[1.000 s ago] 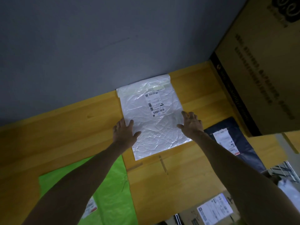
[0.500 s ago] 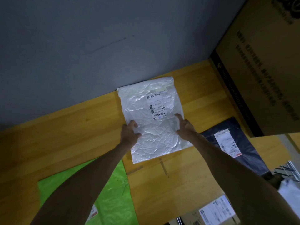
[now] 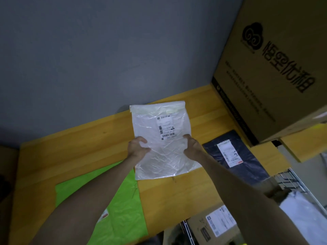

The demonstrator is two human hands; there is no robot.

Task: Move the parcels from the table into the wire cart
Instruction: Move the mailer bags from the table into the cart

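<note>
Both hands hold the white parcel point(image 3: 164, 156).
The left hand point(image 3: 137, 147) grips its left edge and the right hand point(image 3: 192, 147) grips its right edge, so the parcel sits between them over the yellow tabletop point(image 3: 88, 147). A green parcel point(image 3: 122, 209) lies to the left and a dark parcel point(image 3: 247, 165) to the right.

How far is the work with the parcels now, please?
Done, it seems: a labelled box and a white bag lie in the wire cart. In hand: the left hand and the right hand grip the white parcel. Left: the green parcel and the dark parcel lie on the table.
</note>
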